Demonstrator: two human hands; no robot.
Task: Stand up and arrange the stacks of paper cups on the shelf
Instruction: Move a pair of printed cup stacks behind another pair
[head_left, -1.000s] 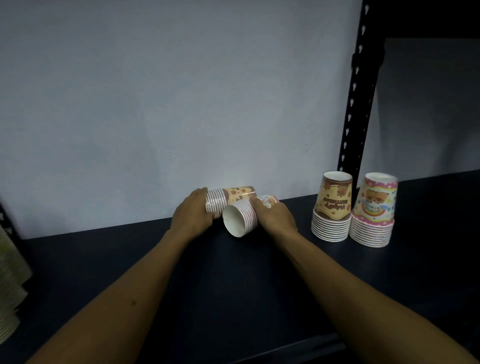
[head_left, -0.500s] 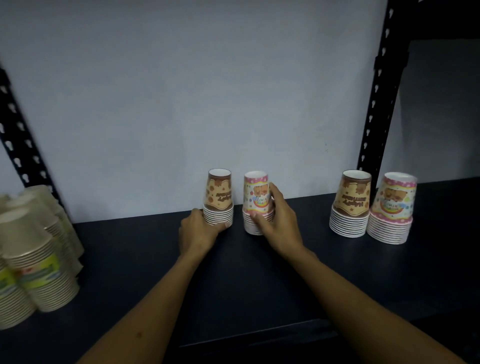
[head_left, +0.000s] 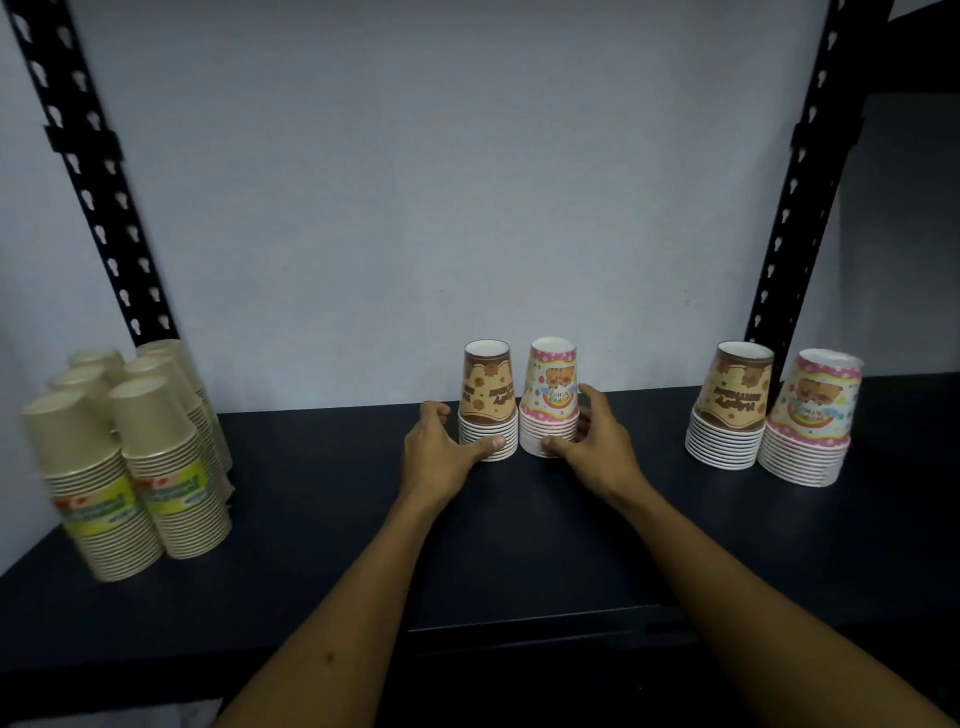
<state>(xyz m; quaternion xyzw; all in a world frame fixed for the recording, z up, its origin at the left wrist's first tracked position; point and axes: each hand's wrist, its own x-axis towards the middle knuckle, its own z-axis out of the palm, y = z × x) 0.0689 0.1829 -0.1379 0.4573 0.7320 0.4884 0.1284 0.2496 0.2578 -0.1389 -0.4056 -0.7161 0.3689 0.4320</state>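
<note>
Two short stacks of upside-down paper cups stand side by side at the back middle of the dark shelf (head_left: 322, 519). The left one is a brown patterned stack (head_left: 488, 400), the right one a pink patterned stack (head_left: 551, 397). My left hand (head_left: 439, 457) grips the base of the brown stack, thumb across its rims. My right hand (head_left: 597, 447) grips the base of the pink stack, thumb in front and fingers round its right side. Both stacks are upright and touch each other.
A second brown stack (head_left: 730, 410) and a second pink stack (head_left: 810, 421) stand upright at the right, near a black perforated upright (head_left: 800, 197). Several tall beige cup stacks (head_left: 130, 457) crowd the left end. A white wall closes the back.
A second ago both stacks lay on their sides in my hands; they were then turned upright. Since half a second ago my hands sit lower at the bases, and the view widened.
</note>
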